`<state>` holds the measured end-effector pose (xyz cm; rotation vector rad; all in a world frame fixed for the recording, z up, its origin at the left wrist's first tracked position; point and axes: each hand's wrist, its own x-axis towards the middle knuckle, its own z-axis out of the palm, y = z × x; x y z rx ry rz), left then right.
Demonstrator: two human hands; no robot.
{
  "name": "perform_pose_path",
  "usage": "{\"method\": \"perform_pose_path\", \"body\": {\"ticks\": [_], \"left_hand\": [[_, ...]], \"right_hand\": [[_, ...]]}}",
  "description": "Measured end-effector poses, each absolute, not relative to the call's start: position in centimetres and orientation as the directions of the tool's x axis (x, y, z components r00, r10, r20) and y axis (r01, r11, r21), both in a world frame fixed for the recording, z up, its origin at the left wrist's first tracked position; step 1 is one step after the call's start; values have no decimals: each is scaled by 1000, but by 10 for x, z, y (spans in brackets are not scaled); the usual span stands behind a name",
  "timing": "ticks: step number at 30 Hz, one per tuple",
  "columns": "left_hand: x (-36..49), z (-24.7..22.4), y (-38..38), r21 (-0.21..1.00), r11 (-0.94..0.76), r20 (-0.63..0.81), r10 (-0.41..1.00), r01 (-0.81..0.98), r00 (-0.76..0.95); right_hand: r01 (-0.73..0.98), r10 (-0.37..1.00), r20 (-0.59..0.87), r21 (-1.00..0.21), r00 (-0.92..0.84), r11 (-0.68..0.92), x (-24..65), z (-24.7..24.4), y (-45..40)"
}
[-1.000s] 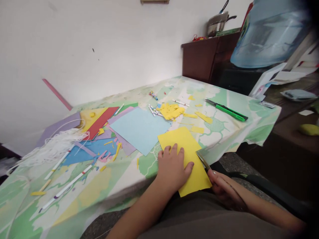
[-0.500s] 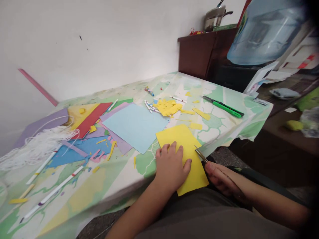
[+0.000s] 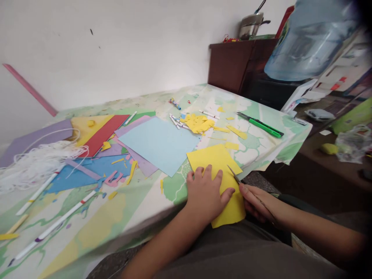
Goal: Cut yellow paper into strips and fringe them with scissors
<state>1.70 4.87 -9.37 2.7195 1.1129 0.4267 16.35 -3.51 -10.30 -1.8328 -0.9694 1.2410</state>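
Note:
A yellow paper sheet [image 3: 213, 155] lies across the table's front edge, its near end hanging toward my lap. My left hand [image 3: 205, 195] rests flat on it with the fingers spread. Fingers closed, my right hand [image 3: 258, 199] grips a pair of metal scissors [image 3: 234, 175]; their handles are mostly hidden by the hand. The narrow blades point up and left, over the sheet's right edge. Whether they are cutting into it I cannot tell. Just beyond the sheet lie a light blue paper sheet [image 3: 159, 145] and a pile of yellow paper scraps [image 3: 199, 123].
A green utility knife [image 3: 261, 126] lies at the right of the table. On the left are white string [image 3: 43, 157], a red strip [image 3: 103, 135], blue paper [image 3: 87, 178] and white markers [image 3: 64, 219]. Behind the table stand a dark cabinet [image 3: 228, 66] and a water jug [image 3: 305, 46].
The scissors' blades have shifted from beside the yellow sheet's right edge to over it. The sheet and my left hand appear slightly farther right as the view turns a little.

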Motion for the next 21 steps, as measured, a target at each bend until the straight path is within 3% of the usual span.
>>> {"method": "perform_pose_path", "body": {"ticks": [3, 21], "left_hand": [[19, -96, 48, 252, -693, 207, 721, 676, 662], [22, -102, 47, 156, -682, 257, 727, 715, 637]], "right_hand": [[262, 835, -490, -796, 248, -545, 163, -104, -33], [423, 832, -449, -717, 326, -553, 159, -127, -30]]}}
